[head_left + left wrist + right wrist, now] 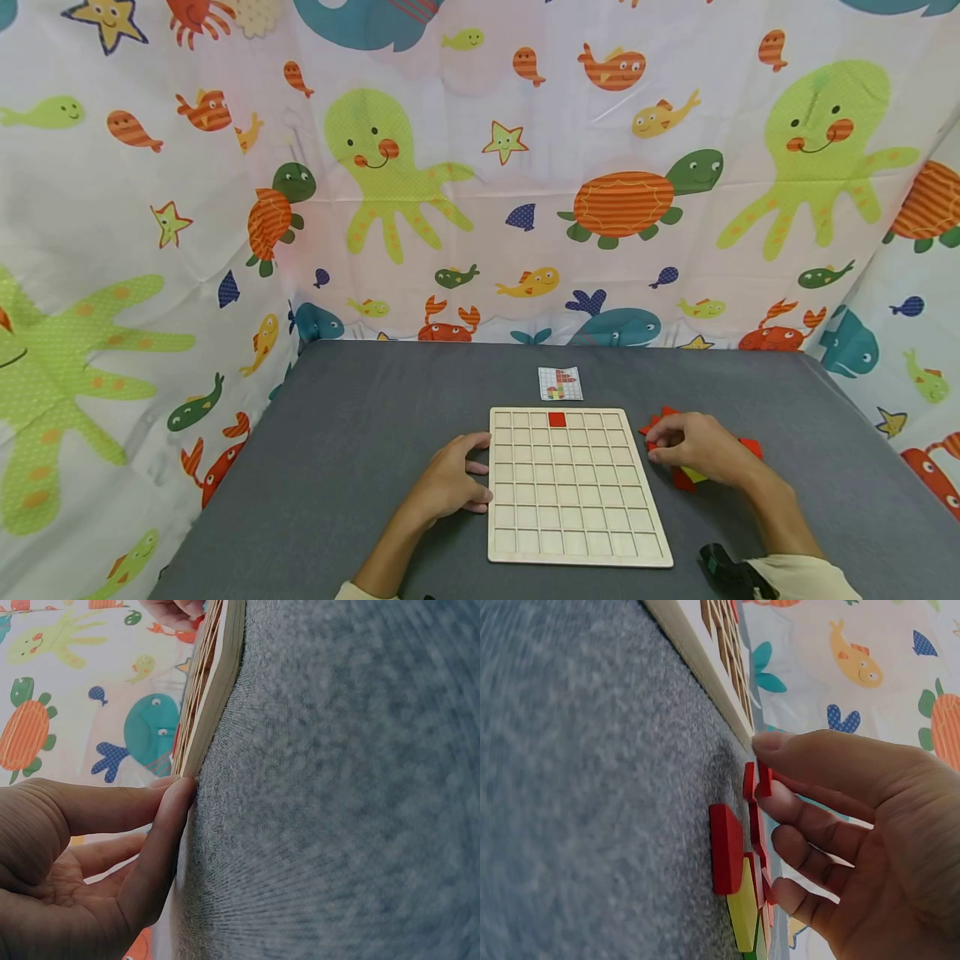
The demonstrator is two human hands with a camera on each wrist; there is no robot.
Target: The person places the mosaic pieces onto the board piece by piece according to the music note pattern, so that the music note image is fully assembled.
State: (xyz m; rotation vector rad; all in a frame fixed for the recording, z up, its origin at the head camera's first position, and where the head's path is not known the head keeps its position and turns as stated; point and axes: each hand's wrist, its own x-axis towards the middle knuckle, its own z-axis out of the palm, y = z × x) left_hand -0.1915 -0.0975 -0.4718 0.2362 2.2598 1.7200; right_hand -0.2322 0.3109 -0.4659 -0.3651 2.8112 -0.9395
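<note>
A pale wooden board (pixel 585 475) divided into square cells lies on the grey cloth, with one red square tile (pixel 557 419) in its top row. Along the board's left edge, my left hand (pixel 450 479) rests with thumb and fingers spread and fingertips against the rim. My right hand (pixel 697 446) is just off the board's right side, over a small group of tiles. Between its thumb and index finger it pinches a red tile (pixel 765 778). Below those fingers lie a thick red tile (pixel 724 851), a yellow tile (pixel 742 904) and a green tile (pixel 759 941), among other red ones.
A small printed card (pixel 560 384) with a coloured grid pattern lies beyond the board's far edge. Grey cloth (pixel 360 417) covers the table. A curtain (pixel 465 200) with sea animals hangs behind and at both sides. A black device (pixel 731 571) sits at my right wrist.
</note>
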